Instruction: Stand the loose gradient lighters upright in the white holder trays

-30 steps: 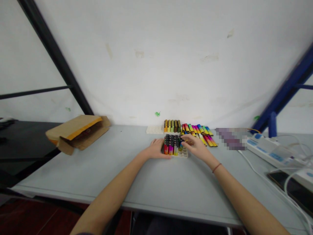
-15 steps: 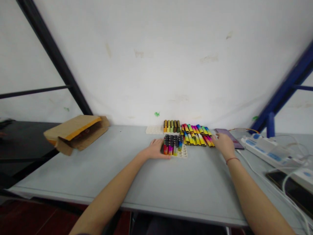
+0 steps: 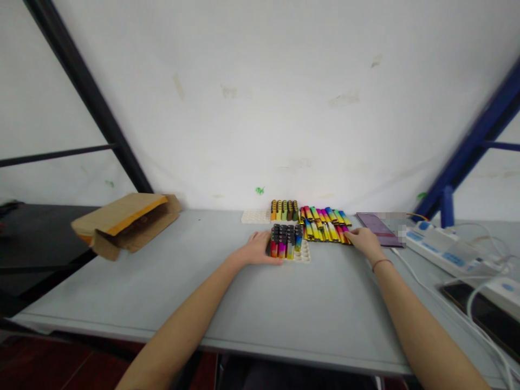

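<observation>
My left hand [image 3: 258, 249] is curled round the left side of the front white holed tray [image 3: 304, 255], thumb along its front edge. Shiny coloured lighter-like tubes with black tops [image 3: 283, 241] stand upright in that tray, with bare holes at its right. My right hand [image 3: 365, 241] has its fingertips closed at the right end of a row of lying coloured tubes [image 3: 325, 231]. The tube at these fingertips is partly hidden. Behind the front tray, a second white tray [image 3: 255, 217] holds yellow, green and brown upright tubes [image 3: 285, 210] on its right part.
An open cardboard box [image 3: 125, 222] lies at the left of the grey table [image 3: 195, 303]. To the right are a dark flat tablet-like panel [image 3: 377, 226], white power strips [image 3: 439, 250] with cables and a dark phone [image 3: 479, 311]. A white wall stands behind.
My right hand has moved slightly left and closed in on the right end of the lying tubes. My left hand stays at the front tray.
</observation>
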### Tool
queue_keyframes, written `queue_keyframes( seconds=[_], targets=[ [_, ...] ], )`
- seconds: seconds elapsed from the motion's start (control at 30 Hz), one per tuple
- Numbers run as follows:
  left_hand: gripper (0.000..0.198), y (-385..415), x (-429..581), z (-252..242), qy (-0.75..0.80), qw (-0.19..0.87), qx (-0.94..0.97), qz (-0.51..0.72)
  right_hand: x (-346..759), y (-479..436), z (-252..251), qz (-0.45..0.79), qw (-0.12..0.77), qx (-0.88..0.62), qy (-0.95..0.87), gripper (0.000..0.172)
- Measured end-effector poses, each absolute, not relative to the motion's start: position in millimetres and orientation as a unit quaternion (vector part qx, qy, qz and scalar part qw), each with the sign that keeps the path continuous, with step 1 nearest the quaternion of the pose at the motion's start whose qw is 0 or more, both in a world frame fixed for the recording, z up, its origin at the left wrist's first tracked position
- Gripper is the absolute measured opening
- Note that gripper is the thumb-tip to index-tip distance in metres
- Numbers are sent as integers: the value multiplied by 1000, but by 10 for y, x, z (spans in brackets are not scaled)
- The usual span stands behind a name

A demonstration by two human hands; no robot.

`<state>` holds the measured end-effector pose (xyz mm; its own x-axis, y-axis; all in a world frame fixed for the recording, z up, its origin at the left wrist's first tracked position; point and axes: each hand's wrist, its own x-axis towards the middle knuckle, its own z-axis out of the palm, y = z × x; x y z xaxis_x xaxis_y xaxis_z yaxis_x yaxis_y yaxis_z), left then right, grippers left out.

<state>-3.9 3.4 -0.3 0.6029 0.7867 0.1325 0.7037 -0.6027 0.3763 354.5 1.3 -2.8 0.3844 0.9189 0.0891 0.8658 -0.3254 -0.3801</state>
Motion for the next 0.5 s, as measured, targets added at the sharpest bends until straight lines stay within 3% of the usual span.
queue_keyframes(
  seconds=[0.37, 0.5],
  targets=[
    [91, 13, -35, 15, 424, 151, 882, 137, 3465, -30, -11, 18, 154, -826, -542, 30],
    [90, 14, -39, 12, 427, 149, 881, 137, 3362, -64, 95, -9, 222, -819, -529, 36]
  ],
)
